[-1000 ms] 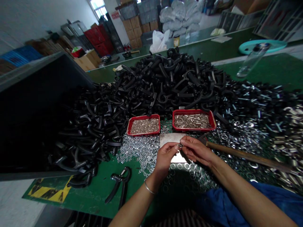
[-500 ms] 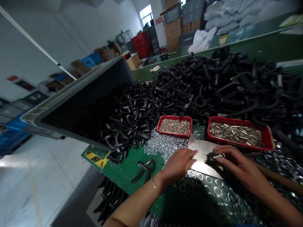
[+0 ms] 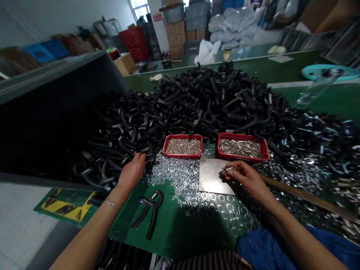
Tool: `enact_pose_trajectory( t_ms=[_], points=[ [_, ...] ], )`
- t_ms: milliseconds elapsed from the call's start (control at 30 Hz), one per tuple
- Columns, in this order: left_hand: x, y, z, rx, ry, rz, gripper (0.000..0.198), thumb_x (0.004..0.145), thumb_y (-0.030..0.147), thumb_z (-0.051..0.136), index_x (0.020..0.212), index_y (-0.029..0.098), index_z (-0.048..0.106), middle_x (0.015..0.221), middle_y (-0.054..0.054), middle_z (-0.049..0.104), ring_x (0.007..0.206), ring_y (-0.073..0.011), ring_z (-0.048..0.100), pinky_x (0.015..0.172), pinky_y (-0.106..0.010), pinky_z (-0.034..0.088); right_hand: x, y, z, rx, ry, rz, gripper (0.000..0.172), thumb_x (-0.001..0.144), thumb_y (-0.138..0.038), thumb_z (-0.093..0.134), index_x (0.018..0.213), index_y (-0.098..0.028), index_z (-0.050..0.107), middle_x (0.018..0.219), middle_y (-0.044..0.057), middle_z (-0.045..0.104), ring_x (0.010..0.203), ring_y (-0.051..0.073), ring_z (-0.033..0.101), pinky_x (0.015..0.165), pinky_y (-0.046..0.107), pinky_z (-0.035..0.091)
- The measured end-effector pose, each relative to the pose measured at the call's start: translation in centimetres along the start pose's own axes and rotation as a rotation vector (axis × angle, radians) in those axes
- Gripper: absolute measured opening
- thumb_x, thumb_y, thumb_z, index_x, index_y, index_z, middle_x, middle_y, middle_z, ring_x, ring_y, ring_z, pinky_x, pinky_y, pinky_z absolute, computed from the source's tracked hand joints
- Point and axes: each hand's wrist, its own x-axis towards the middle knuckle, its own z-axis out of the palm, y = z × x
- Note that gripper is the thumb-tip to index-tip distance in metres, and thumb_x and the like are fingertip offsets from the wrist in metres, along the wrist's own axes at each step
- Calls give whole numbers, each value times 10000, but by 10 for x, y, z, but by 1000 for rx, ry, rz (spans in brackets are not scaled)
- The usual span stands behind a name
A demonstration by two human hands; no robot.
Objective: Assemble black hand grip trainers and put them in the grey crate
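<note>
My left hand [image 3: 133,169] is at the near edge of the heap of black handle parts [image 3: 120,129]. Its curled fingers close on a black handle [image 3: 150,153], though the fingertips are partly hidden. Over a flat metal plate [image 3: 210,175], my right hand [image 3: 247,178] pinches a small coil spring [image 3: 230,168] between thumb and fingers. An assembled black hand grip [image 3: 152,206], with a spring across its top, lies on the green table [image 3: 174,232] near my left forearm.
Two red trays, one of tiny metal pieces [image 3: 182,146] and one of metal pins [image 3: 240,147], stand behind the plate. Loose nuts [image 3: 180,180] and rings [image 3: 225,206] surround it. A wooden-handled tool [image 3: 303,195] lies right; a tipped grey bin [image 3: 56,75] stands left.
My left hand has moved left from the metal plate to the heap of black parts. My right hand keeps the spring over the plate. The view has turned right.
</note>
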Motion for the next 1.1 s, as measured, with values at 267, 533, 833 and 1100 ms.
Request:
enact_pose_trajectory(
  t_ms=[267,533,833,1100],
  points=[
    [-38,149,-14,-1415,-69,254,257,991,319,470,1150,285,670,1320,-69,595,1223,-259,576,1012,-473,507,10,-8,34,331,86,-11,317,799,-417,775,1015,-262,602,927,5,703,835,164,686,831,342,561],
    [-34,221,18,-1821,-231,140,465,873,254,666,1304,299,495,1326,-100,497,1057,-205,623,830,-342,558,-8,-9,44,296,133,-83,261,853,-448,703,1015,-276,593,1042,29,691,865,186,670,803,346,570],
    [-27,216,34,-1865,-301,-55,259,865,227,612,1094,218,492,1048,-35,601,766,-113,573,663,-251,442,-20,7,14,174,140,-41,283,884,-430,691,1055,-242,567,929,38,730,794,180,727,766,330,584],
    [-24,241,39,-1829,-285,-165,389,809,154,576,1186,226,514,1010,-11,593,730,-94,537,719,-256,442,-25,4,32,244,182,-73,312,846,-443,725,1020,-230,577,927,19,725,756,158,716,775,329,593]
  ],
)
